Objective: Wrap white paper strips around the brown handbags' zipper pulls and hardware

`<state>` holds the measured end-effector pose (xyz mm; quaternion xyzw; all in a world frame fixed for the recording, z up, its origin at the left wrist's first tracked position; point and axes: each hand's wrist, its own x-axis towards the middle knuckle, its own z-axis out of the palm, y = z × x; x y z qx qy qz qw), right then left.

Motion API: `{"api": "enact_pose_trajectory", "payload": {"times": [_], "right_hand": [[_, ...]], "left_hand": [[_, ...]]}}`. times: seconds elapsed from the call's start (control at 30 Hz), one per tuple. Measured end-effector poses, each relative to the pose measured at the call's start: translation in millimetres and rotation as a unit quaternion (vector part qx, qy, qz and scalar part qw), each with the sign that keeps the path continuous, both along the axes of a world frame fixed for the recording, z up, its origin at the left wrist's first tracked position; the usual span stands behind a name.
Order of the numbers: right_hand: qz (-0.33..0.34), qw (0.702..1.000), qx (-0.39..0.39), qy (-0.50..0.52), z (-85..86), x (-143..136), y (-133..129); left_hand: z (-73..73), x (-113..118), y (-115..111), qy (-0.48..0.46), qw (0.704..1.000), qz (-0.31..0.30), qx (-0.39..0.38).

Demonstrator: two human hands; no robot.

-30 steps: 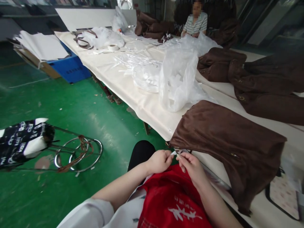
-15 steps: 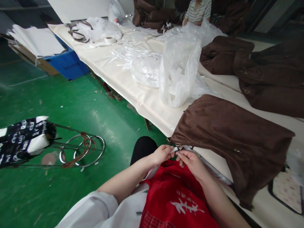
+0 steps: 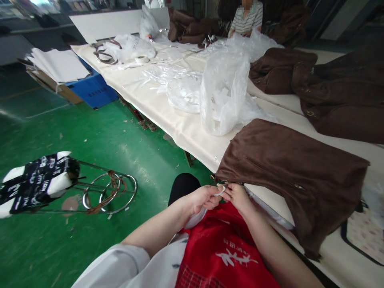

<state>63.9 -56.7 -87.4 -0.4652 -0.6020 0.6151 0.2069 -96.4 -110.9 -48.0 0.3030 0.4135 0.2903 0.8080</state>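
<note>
My left hand [image 3: 206, 197] is closed, with a thin white strip [image 3: 221, 191] pinched at its fingertips. Close against it, my right hand [image 3: 237, 195] has its fingers pressed together where the strip ends, at the near edge of a brown bag [image 3: 288, 168]. What the right fingertips grip is too small and covered to make out. The bag lies flat on the table, with a zipper across its side and a metal zipper pull [image 3: 298, 186]. Both hands are just above the red apron [image 3: 222, 248] on my lap.
Clear plastic bags [image 3: 223, 92] stand and lie on the cream-covered table [image 3: 198, 136]. More brown bags [image 3: 339, 96] are piled at the right. A wrapped stool [image 3: 39, 182] stands on the green floor, near a blue box [image 3: 93, 90]. A person [image 3: 247, 20] sits at the far side.
My right hand has moved up and left, bringing its fingers against the left fingertips and the strip. The strip now shows as a slanted, thin band. The camera view has tilted slightly upward.
</note>
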Motion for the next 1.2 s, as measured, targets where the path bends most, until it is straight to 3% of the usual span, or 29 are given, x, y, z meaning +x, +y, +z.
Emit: {"api": "enact_pose_trajectory", "payload": {"times": [0.07,0.1,0.17,0.23,0.33,0.4,0.47,0.53,0.6,0.7,0.8,0.9,0.93,1.0,1.2], "right_hand": [[-0.016,1.000,-0.009,-0.023,1.7,5,-3],[-0.022,0.999,-0.014,-0.031,3.3,9,-5],[-0.030,0.999,-0.025,-0.037,8.8,16,-9],[-0.036,0.998,-0.038,-0.031,17.3,21,-13],[-0.049,0.996,-0.074,-0.019,33.0,23,-18],[-0.052,0.995,-0.086,-0.028,41.3,21,-21],[-0.046,0.996,-0.060,-0.049,44.4,18,-22],[-0.046,0.997,-0.019,-0.054,42.1,17,-23],[-0.061,0.998,-0.011,-0.022,36.6,15,-25],[-0.093,0.994,-0.047,0.044,28.3,13,-30],[-0.108,0.990,-0.064,0.070,22.4,9,-34],[-0.114,0.987,-0.073,0.090,17.9,5,-36],[-0.114,0.986,-0.075,0.095,16.7,5,-36],[-0.111,0.985,-0.078,0.104,15.0,5,-36],[-0.106,0.983,-0.089,0.118,16.3,2,-31]], "left_hand": [[0.5,4,-3,0.127,0.986,0.035,0.105],[0.5,5,-4,0.205,0.961,0.046,0.178],[0.3,6,-8,0.372,0.871,0.035,0.319],[-0.1,6,-12,0.516,0.753,-0.012,0.409],[-0.9,6,-18,0.636,0.614,-0.097,0.457],[-1.4,7,-19,0.665,0.562,-0.142,0.472],[-1.8,9,-20,0.676,0.540,-0.160,0.475],[-2.8,10,-21,0.670,0.551,-0.147,0.475],[-4.8,11,-21,0.648,0.591,-0.106,0.469],[-8.6,11,-22,0.573,0.705,-0.017,0.417],[-11.2,11,-21,0.493,0.792,0.046,0.357],[-12.0,11,-18,0.291,0.918,0.114,0.243],[-11.9,11,-17,0.218,0.947,0.129,0.197],[-10.9,11,-15,0.138,0.972,0.130,0.140],[-1.0,2,-12,0.029,0.993,0.104,0.052]]}}
